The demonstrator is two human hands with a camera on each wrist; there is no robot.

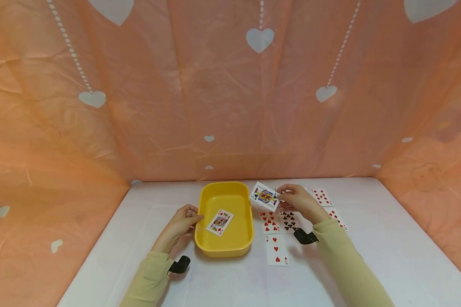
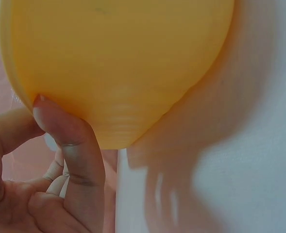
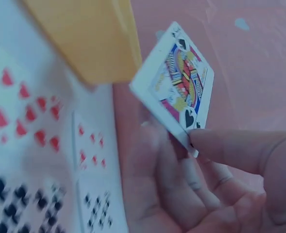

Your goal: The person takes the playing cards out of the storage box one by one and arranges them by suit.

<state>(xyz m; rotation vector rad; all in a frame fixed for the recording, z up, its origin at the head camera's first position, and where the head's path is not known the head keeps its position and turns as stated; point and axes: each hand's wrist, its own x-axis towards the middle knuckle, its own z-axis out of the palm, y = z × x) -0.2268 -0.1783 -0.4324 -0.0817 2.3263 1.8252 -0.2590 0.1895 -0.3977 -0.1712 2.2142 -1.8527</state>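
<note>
My left hand [image 1: 182, 222] pinches the left rim of a yellow plastic tray [image 1: 247, 238] between thumb and fingers. In the left wrist view the thumb [image 2: 72, 136] lies against the tray's wall [image 2: 128, 63]. A face card of diamonds [image 1: 220, 222] lies face up inside, tilted on the tray's floor. Just past the tray's right rim, my right hand [image 1: 300, 202] holds a face card of spades [image 1: 264, 196] by one end, raised above the table. The right wrist view shows thumb and fingers gripping the corner of that spade card [image 3: 181, 82].
Right of the tray, several playing cards lie face up in rows, including a three of hearts [image 1: 276, 250], another hearts card [image 1: 269, 221], a clubs card [image 1: 289, 221] and a diamonds card [image 1: 321, 197]. Some are partly hidden under my right arm. An orange cloth backdrop [image 1: 230, 106] walls the table.
</note>
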